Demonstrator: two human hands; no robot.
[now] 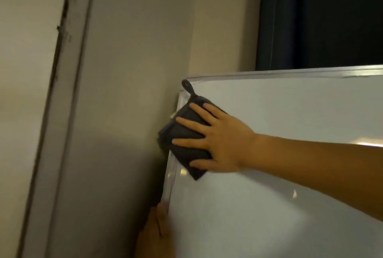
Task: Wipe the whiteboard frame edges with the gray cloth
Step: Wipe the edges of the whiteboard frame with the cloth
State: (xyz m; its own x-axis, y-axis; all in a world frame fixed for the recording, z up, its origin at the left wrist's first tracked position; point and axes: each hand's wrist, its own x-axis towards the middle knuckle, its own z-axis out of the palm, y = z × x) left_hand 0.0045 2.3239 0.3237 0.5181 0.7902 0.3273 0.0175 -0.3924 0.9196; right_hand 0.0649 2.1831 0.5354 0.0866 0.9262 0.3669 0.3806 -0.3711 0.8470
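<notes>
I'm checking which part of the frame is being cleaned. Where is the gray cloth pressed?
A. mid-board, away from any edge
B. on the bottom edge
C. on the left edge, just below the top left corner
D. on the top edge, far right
C: the right hand presses the gray cloth flat over the whiteboard's left frame edge, just below the corner.

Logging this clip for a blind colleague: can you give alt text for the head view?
The right hand presses a gray cloth flat over the whiteboard frame on its left edge, near the top corner. The left hand grips that edge lower down.
</notes>
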